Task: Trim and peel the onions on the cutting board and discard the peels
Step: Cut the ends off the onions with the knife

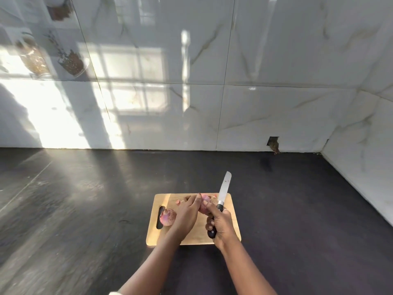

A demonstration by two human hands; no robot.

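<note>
**Fig. 1. Peeling an onion over the cutting board, knife in hand.**

As I watch remotely, the left hand (188, 211) grasps the onion (205, 201) over the far part of the cutting board (191, 237). The right hand (220, 225) is clenched on the handle of the knife (224, 189), blade pointing away, thumb against the onion. A second onion (168, 217) lies by the board's slot, and peel scraps (177, 201) lie near the far edge. I judge skin is being lifted: trap it between thumb and blade, pull in strips, turn the onion with the left hand, keep the edge off the fingers, and drop the peels together for discarding.
</note>
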